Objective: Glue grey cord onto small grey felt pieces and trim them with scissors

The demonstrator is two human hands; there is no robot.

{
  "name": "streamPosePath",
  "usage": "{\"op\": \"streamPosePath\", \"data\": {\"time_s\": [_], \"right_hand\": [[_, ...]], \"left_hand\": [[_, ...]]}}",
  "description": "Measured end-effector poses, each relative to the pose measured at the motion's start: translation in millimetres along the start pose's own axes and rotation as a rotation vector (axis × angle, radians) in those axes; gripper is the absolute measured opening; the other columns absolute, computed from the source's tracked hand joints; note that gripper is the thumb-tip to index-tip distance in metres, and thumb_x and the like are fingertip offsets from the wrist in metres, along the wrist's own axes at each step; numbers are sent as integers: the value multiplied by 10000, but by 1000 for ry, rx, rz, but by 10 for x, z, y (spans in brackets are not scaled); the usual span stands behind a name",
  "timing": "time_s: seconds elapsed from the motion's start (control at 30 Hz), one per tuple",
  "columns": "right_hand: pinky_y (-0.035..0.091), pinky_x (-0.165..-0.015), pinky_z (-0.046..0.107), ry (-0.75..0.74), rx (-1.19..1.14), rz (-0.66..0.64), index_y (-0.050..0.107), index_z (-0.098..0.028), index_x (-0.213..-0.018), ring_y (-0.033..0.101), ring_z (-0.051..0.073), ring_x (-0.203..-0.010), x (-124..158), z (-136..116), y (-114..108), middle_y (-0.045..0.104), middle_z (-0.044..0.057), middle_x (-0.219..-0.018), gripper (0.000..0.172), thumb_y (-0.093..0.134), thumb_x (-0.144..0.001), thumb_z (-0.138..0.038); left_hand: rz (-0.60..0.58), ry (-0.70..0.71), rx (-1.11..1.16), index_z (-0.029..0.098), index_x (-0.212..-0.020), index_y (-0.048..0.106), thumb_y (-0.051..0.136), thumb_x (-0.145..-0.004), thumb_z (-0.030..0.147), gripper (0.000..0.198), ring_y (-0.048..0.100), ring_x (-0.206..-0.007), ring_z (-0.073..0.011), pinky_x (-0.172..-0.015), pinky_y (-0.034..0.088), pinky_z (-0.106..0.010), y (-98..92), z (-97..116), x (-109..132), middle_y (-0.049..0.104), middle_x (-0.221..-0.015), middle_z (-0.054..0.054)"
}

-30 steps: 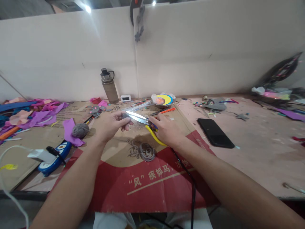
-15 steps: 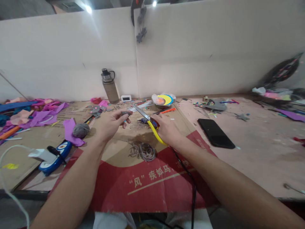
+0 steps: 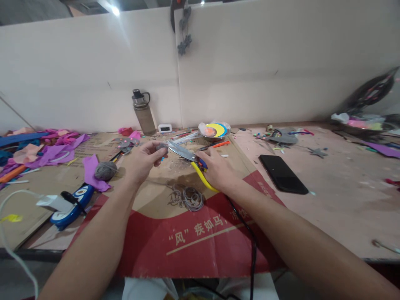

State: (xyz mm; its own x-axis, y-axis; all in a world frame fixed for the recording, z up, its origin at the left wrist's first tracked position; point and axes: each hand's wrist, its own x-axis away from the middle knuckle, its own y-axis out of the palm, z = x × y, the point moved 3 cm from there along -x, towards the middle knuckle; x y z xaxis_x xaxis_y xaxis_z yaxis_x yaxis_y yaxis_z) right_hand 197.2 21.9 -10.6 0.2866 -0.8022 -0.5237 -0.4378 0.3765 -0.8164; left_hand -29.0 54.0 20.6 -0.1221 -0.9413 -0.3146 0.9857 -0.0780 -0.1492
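My left hand pinches a small grey fuzzy piece between thumb and fingers; its exact kind is too small to tell. Yellow-handled scissors are gripped in my right hand, blades pointing left with the tips at the grey piece. Whether the blades touch it, I cannot tell. Below both hands, a loose coil of grey cord lies on the cardboard sheet. Left of my left hand rests a ball of grey yarn.
A bottle, a small white clock and a bowl stand along the white partition. A black phone lies on the right. Purple and pink scraps and a blue-and-white power strip are on the left.
The scissor blades have turned and show broader, with their tips now at the grey piece. My left hand has shifted slightly left with that piece.
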Motion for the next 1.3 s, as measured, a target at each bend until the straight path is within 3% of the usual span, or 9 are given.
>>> {"op": "streamPosePath", "data": {"time_s": [0.33,0.57,0.8,1.3], "right_hand": [[258,-580,282,-35,48,-8,606,-231,-1117,492,169,-729,15,-62,-60,566,86,-989,260,497,-900,-324],[308,-605,292,-64,75,-46,595,-225,-1158,533,197,-791,25,-91,-89,573,102,-1027,290,489,-893,-280],[353,-636,294,-43,61,-88,582,-239,-1167,556,207,-830,25,-101,-94,581,100,-1059,289,464,-909,-294],[337,-630,288,-73,87,-94,591,-220,-1132,564,201,-811,25,-106,-101,593,102,-1028,266,458,-914,-293]], "left_hand": [[-15,9,-151,190,-952,713,701,-740,353,267,438,-521,-84,-477,322,-222,14,51,41,602,-661,9],[-57,7,-251,187,-880,714,678,-761,320,182,437,-541,-80,-498,327,-223,34,97,72,586,-650,20],[-124,-6,-216,184,-826,686,668,-781,301,127,443,-545,-75,-502,332,-221,69,86,77,634,-695,4],[-130,9,-201,190,-777,670,668,-792,380,190,454,-535,-89,-501,354,-230,91,108,80,642,-692,-16]]}}
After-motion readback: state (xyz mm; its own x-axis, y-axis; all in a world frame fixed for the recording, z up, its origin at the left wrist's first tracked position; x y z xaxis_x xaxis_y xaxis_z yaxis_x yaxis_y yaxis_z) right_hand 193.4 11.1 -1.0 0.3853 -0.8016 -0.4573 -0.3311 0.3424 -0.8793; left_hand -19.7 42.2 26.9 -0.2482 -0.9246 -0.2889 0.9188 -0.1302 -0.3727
